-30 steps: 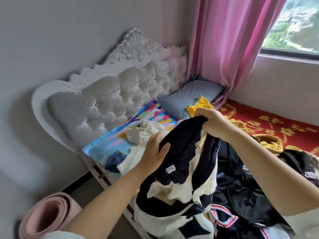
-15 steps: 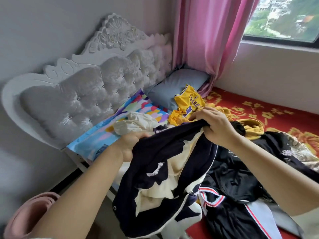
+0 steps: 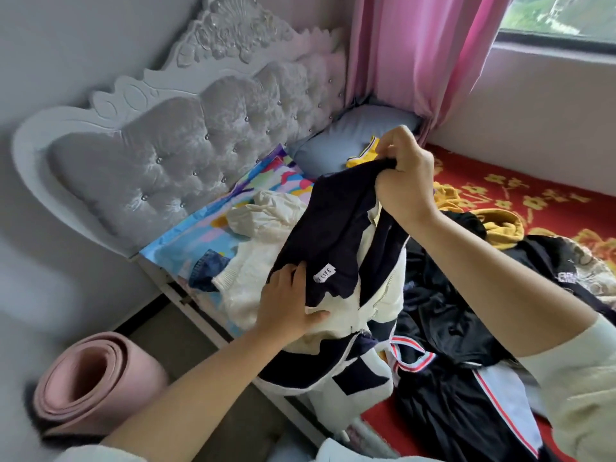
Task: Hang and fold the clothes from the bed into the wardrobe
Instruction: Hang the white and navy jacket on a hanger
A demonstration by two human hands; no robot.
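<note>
A navy-and-cream jacket [image 3: 340,235] with a small white label hangs above the bed's near edge. My right hand [image 3: 405,181] grips its top, bunched in the fist. Lower down, my left hand [image 3: 286,305] holds the jacket's left side, thumb on the cream part. Under and beside it lie a cream knit garment [image 3: 246,281], a white cloth [image 3: 263,211], a bit of denim [image 3: 206,271], black clothes [image 3: 446,311] with striped trim, and yellow clothes [image 3: 496,228]. The wardrobe is not in view.
The bed has a red flowered cover [image 3: 533,191], a colourful pillow [image 3: 200,235], a grey-blue pillow [image 3: 346,141] and a tufted white headboard [image 3: 166,155]. A rolled pink mat [image 3: 90,378] lies on the floor at the left. A pink curtain [image 3: 416,51] hangs by the window.
My right hand has lifted the jacket's top higher. My left hand has slid down to the jacket's lower left side, near the label. The view has shifted a little to the left.
</note>
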